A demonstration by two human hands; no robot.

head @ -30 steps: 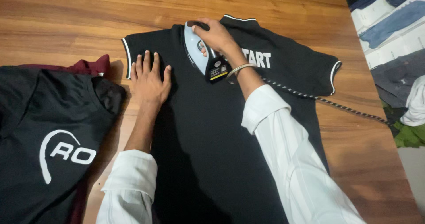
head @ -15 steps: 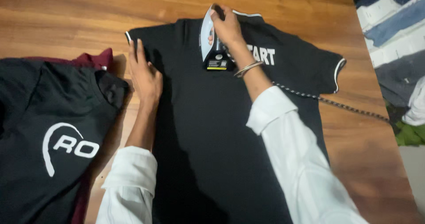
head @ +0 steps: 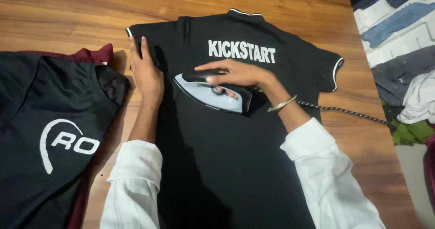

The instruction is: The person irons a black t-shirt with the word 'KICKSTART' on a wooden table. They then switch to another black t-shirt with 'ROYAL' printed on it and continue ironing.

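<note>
One iron (head: 209,94) under rt hand (head: 240,74), on shirt (head: 235,156).

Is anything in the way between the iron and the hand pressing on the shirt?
No. Only flat black shirt lies between the iron, held by the right hand, and the left hand at the shirt's edge.

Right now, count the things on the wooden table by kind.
Black shirts: 2, the spread polo shirt and the folded black shirt
Maroon garment: 1
Iron: 1
Total: 4
</note>
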